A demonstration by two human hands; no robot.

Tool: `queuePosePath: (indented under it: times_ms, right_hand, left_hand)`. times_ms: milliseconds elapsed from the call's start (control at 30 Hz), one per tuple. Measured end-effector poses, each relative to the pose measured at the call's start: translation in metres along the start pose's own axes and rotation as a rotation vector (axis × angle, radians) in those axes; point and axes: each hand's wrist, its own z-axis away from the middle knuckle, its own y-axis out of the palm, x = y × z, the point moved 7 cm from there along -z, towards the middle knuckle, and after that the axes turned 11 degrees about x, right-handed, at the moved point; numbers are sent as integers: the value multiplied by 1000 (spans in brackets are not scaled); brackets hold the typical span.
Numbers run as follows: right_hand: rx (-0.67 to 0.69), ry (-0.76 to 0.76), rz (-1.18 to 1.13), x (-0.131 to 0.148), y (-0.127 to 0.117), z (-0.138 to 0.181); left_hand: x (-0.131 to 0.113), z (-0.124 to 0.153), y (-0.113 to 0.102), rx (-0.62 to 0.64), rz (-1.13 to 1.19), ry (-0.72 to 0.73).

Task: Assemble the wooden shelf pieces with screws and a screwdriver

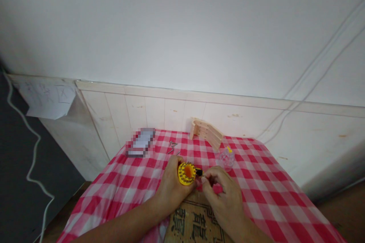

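Observation:
My left hand (pixel 171 184) is wrapped round a yellow screwdriver bit holder (pixel 183 179), its round end facing up. Rings of small metal bits line that end around an orange middle. A short black piece (pixel 199 172) sticks out on its right side. Thumb and fingers of my right hand (pixel 224 190) pinch together at the tip of this black piece; whatever small thing is between them is too small to name. Under both hands lies a brown panel (pixel 196 220) with dark printed characters. Several metal screws (pixel 172 145) lie beyond my left hand.
A red and white checked cloth (pixel 114 193) covers the table. Against the wall stands a curved light-wood piece (pixel 207 132). A clear plastic container (pixel 227 159) with a yellow part is to the right; a blurred flat device (pixel 141 142) lies at the back left.

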Motion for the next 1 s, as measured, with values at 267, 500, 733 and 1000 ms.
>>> queuePosePath:
  times_ms: [267,500,733,1000]
  right_hand:
    - [31,98,-221,-13,3,2]
    - [18,-49,-36,1,-1,0]
    - [42,-109,-70,3,3,1]
    - [-28,-22,-210,-19,13,14]
  left_hand:
    - [-3,-1,-1,19,63,-58]
    - [-5,-2,0,36,69,-35]
    - [-2,-2,2,60,95,-12]
    - [-1,-1,2,53,81,-15]
